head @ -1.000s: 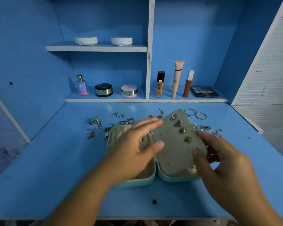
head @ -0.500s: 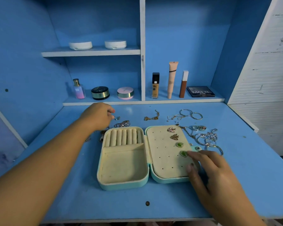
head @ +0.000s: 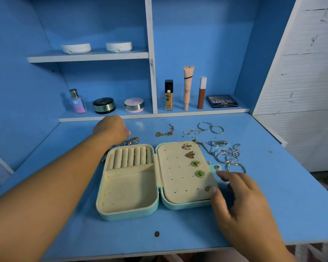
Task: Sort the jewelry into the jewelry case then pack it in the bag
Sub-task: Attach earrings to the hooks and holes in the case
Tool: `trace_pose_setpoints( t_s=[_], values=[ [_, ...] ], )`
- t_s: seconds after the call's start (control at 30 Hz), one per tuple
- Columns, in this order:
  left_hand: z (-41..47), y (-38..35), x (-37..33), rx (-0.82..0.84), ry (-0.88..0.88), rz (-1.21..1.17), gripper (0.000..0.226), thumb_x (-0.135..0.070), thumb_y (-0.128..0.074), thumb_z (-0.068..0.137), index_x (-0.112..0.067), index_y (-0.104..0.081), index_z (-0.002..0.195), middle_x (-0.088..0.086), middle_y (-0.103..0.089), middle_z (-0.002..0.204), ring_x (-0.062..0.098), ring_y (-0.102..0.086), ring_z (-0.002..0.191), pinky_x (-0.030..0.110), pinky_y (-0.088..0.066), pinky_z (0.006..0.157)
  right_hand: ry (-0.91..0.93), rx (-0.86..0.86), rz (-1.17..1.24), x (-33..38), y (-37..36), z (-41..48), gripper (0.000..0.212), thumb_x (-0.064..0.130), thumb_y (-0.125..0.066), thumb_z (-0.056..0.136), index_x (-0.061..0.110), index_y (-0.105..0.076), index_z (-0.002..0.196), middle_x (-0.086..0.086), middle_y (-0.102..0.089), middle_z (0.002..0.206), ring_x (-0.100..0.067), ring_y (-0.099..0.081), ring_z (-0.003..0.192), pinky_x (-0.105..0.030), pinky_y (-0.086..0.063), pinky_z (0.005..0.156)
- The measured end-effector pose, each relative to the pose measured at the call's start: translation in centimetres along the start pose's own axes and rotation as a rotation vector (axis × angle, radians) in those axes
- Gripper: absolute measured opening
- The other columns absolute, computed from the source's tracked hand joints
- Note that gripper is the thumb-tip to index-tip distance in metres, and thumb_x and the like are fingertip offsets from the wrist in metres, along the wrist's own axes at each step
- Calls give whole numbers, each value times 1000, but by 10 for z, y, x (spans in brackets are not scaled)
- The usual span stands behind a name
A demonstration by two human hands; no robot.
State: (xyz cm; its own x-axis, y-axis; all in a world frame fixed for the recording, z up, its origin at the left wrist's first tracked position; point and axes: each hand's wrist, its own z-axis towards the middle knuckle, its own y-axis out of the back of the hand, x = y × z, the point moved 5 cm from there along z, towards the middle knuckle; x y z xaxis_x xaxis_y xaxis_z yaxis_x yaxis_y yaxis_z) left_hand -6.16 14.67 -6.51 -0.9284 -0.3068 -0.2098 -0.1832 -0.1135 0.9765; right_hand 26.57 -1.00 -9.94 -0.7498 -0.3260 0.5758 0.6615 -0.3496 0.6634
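- Left hand (head: 112,129) reaches to the back left of the table (head: 64,233), just short of the shelf (head: 178,115). Its fingers curl down out of sight, so I cannot tell whether they pinch anything.
- Right hand (head: 240,201) is loosely spread at the right edge of the case (head: 129,193), with the thumb tip touching the rim and the forefinger just beside the snap tab (head: 217,167).
- The case lies open and flat mid-table, halves side by side. The left half has ring rolls (head: 129,156) at the back and a bare tray in front.
- The right half's holed panel carries four earrings (head: 196,163) in a line near its right edge.
- Loose rings (head: 229,157) crowd the table just beside the case's right side. A chain (head: 165,132) and hoops (head: 210,127) lie behind it.
- A small cluster (head: 131,141) sits between the left hand and the case's back left corner.
- Bare table runs along the front edge, before the case, and far right beyond the rings.
- Cosmetics (head: 187,87) stand on the shelf, well apart from the case.
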Motion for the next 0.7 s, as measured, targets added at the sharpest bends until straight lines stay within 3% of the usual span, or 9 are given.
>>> trace_pose_setpoints(
  t_s=[0.1, 0.2, 0.37, 0.47, 0.6, 0.7],
  values=[
    [-7, 2, -5, 18, -25, -4, 20, -32, -62, 91, -14, -67, 87, 8, -67, 99, 27, -60, 91, 37, -52, 80, -64, 0, 55, -3, 2, 0, 51, 46, -32, 75, 20, -68, 100, 12, -54, 99, -13, -55, 95, -23, -40, 76],
    [-33, 17, -31, -32, -172, -110, 17, -30, -52, 98, -16, -60, 93, 5, -64, 98, 23, -59, 89, 37, -49, 78, -72, 40, 65, -3, 0, 1, 49, 42, -29, 78, 21, -67, 100, 13, -53, 99, -10, -53, 97, -17, -36, 76],
    [-115, 29, -85, 54, -459, -375, 9, -29, -54, 96, -27, -56, 88, -12, -65, 83, 9, -63, 76, 31, -52, 70, -125, 64, 136, -4, 1, 9, 20, 33, -50, 91, 25, -66, 100, 17, -54, 100, -3, -53, 75, -7, -34, 64],
    [-145, 20, -96, 55, -518, -359, 5, -27, -60, 93, -30, -62, 89, -15, -65, 84, 1, -60, 79, 23, -49, 73, -179, 72, 144, -4, 0, 20, 17, 28, -53, 92, 24, -64, 104, 13, -57, 99, -2, -52, 77, -9, -34, 63],
    [-162, 7, -96, 76, -561, -343, 9, -24, -59, 94, -30, -65, 92, -16, -64, 93, -1, -57, 83, 24, -48, 79, -325, 212, 131, 0, -7, 38, 29, 26, -44, 97, 20, -59, 121, 5, -62, 97, -10, -53, 84, -21, -38, 65],
    [-172, 2, -98, 126, -619, -326, 10, -25, -57, 95, -32, -64, 94, -15, -60, 95, -1, -54, 85, 16, -43, 78, -409, 273, 144, 5, -12, 47, 26, 22, -43, 95, 12, -67, 100, -4, -67, 83, -21, -60, 78, -27, -47, 63]
  ],
)
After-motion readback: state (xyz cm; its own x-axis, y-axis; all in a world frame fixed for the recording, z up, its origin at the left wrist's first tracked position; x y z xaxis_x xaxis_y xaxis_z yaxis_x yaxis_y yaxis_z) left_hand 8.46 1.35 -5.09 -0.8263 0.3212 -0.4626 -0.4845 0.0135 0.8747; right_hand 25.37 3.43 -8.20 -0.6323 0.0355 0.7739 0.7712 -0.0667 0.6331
